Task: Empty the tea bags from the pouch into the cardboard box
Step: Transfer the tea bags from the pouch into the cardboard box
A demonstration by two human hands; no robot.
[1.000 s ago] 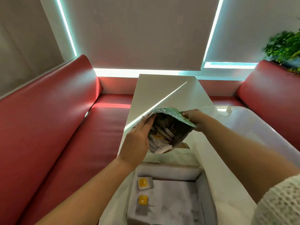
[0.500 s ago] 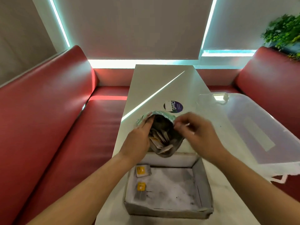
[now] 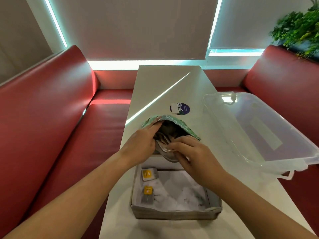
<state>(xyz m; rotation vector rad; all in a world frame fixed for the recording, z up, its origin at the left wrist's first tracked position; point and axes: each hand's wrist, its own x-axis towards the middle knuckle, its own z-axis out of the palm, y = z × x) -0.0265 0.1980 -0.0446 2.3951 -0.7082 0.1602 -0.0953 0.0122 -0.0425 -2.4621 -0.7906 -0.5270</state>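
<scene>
A green patterned pouch is held over the far end of the open cardboard box, its mouth tipped toward me and full of tea bags. My left hand grips the pouch's left edge. My right hand is at the mouth, its fingers closed around tea bags at the lower lip. Two tea bags with yellow tags lie inside the box, one at the far left corner and one nearer me.
The box stands on a narrow white table between red benches. A clear plastic tub sits on the right side of the table. A round dark sticker lies beyond the pouch. A plant is at the back right.
My right hand has left the pouch's top edge and come down to its mouth, closing on tea bags. The pouch has dropped lower toward the box. My head has tilted down.
</scene>
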